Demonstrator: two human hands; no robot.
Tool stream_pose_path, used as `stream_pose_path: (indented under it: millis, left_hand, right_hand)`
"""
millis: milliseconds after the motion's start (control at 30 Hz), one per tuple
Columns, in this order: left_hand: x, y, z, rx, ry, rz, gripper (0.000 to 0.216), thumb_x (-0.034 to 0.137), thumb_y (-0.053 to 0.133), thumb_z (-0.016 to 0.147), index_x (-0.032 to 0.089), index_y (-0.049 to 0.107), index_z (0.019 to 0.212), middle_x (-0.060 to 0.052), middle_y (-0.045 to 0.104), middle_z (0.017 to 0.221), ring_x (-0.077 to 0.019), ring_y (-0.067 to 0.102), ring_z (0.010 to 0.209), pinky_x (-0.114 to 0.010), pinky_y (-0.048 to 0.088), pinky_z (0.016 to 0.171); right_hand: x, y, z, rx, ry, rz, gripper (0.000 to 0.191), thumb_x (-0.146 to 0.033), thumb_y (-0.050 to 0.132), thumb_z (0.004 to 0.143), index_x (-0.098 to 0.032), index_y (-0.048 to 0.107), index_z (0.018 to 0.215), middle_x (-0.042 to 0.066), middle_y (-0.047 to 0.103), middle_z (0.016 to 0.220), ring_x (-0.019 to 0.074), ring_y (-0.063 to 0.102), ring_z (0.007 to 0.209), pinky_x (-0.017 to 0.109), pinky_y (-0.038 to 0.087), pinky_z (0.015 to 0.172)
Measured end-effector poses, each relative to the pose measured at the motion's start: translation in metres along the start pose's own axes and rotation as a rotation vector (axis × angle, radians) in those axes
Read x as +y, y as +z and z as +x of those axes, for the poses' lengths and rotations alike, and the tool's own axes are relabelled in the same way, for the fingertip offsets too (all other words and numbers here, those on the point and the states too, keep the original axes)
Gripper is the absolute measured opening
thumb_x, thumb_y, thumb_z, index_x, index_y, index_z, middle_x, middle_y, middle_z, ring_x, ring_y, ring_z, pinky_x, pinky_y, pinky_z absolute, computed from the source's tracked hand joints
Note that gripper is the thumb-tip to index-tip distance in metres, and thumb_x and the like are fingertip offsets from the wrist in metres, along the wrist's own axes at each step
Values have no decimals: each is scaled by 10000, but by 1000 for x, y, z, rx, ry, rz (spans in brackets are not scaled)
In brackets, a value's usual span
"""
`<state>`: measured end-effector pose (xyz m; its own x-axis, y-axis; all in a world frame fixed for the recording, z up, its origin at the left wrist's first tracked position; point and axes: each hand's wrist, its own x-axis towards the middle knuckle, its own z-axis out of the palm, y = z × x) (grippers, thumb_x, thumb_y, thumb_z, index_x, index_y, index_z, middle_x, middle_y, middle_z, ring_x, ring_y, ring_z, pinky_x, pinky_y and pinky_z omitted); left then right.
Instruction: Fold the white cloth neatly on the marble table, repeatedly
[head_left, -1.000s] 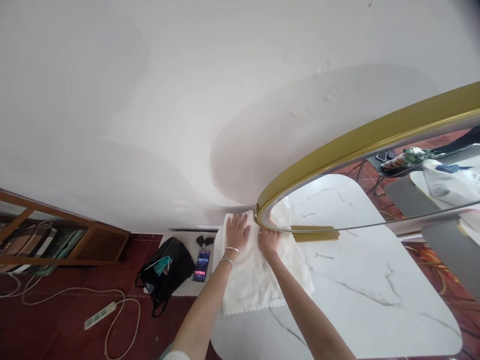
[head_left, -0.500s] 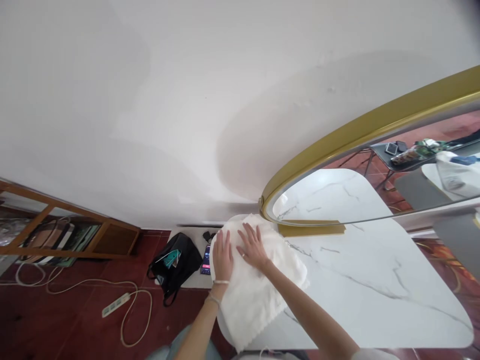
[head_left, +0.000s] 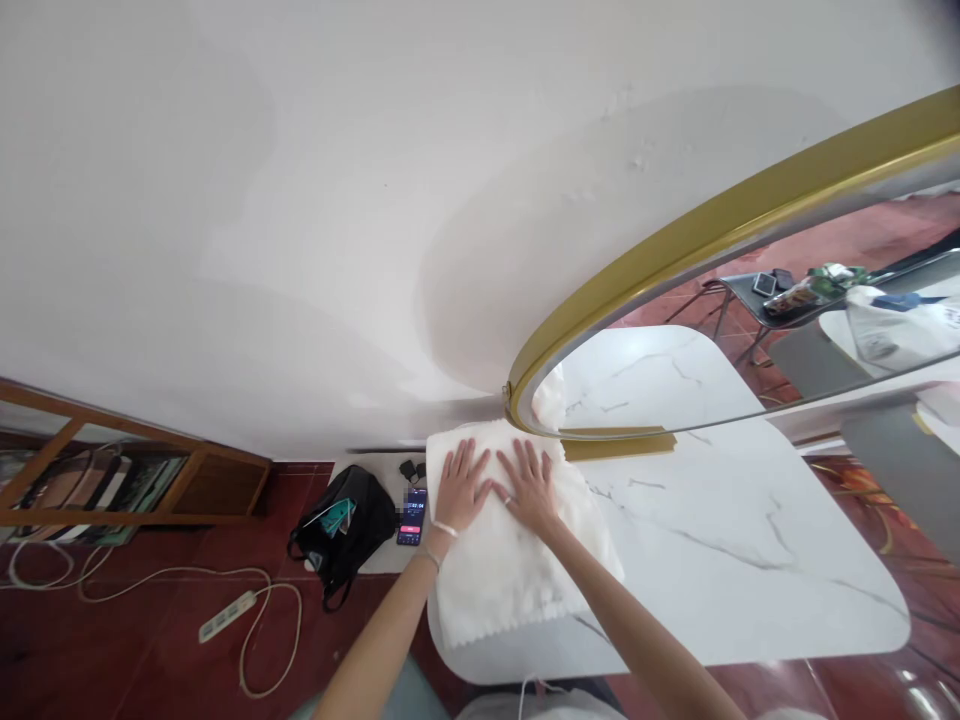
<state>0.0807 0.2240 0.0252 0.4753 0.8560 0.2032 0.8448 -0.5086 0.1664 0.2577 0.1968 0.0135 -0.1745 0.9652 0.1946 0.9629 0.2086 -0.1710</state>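
Observation:
A white cloth (head_left: 510, 580) with a scalloped edge lies spread over the left end of a white marble-patterned table (head_left: 712, 560). My left hand (head_left: 461, 487) rests flat on the cloth near its back left corner, fingers stretched out. Beside it my right hand (head_left: 529, 487) lies flat on the same cloth, fingers spread, wearing a ring. The two thumbs come close together. Neither hand grips anything; the cloth is under both palms, with faint creases toward its right side.
A gold-framed mirror (head_left: 675, 260) stands on the table against the wall, on a gold base (head_left: 622, 443). Left of the table are a lit phone (head_left: 412, 517) and a black bag (head_left: 349, 530). A power strip (head_left: 227, 616) lies on the red floor by a wooden cabinet (head_left: 217, 482).
The cloth has turned and its front corner has moved back, so it lies squarer on the table end. My right hand has shifted right; my left hand has moved slightly right and back.

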Motion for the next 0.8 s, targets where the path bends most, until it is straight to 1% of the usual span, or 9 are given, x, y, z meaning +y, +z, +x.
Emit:
stream_pose_path:
  millis: [67,133,233,300,400,500,600,700,800]
  left_hand:
    - [-15,4,34,-30,39,-11,522,387,423,940,270,346,1443,-78,234,1555,-254,187,1441,-476,227,1151]
    - [-22,7,57,-46,23,-19,495,400,428,938,279,397,1416,-84,246,1551,-267,204,1436,-487,230,1148]
    - [-17,9,59,-12,-122,-27,424,343,403,951,275,479,1362,-91,270,1542,-282,246,1421,-495,263,1130]
    - [-6,7,38,33,-209,-27,424,309,388,954,254,478,1365,-101,263,1543,-285,247,1420,-492,277,1123]
    - [14,-2,-20,63,-231,-10,504,350,419,942,245,375,1433,-109,185,1566,-296,186,1437,-501,256,1130]
    - [33,-14,-88,64,-276,9,559,350,418,942,262,275,1474,-84,98,1585,-305,152,1444,-498,272,1122]
    - [54,-20,-142,81,-349,27,595,322,421,939,271,204,1492,-77,41,1592,-323,139,1443,-490,319,1095]
    - [79,-19,-168,93,-376,66,625,289,425,932,281,161,1497,-89,53,1590,-333,164,1436,-521,323,1082]
    - [108,-16,-172,59,-301,65,637,280,448,909,288,192,1493,-86,142,1579,-316,194,1432,-524,308,1092]
  right_hand:
    - [5,3,26,-32,54,3,563,-519,387,937,-296,342,1452,110,276,1524,332,216,1403,526,200,1099]
    - [8,3,46,-87,103,4,581,-522,381,938,-281,323,1463,120,321,1499,339,274,1371,515,236,1080]
    - [7,2,59,-128,163,6,572,-492,377,946,-287,292,1474,124,348,1482,347,316,1338,533,244,1063]
    - [1,3,56,-96,167,18,534,-456,373,955,-304,314,1463,119,334,1491,347,301,1347,561,212,1072]
    - [-16,6,33,-2,78,61,444,-386,371,966,-315,418,1403,93,295,1516,341,220,1392,619,139,1086]
    - [-40,9,-8,55,-120,137,386,-295,394,960,-284,502,1330,72,377,1475,292,216,1401,611,100,1118]
    - [-58,2,-59,43,-316,217,420,-228,436,927,-238,488,1343,86,467,1402,264,252,1389,568,122,1146]
    - [-56,-19,-110,-37,-408,233,519,-304,464,915,-261,380,1425,99,368,1479,284,246,1398,590,139,1132]
    - [-34,-40,-155,-108,-382,161,713,-578,479,858,-292,271,1477,129,232,1540,369,180,1413,680,76,1082]
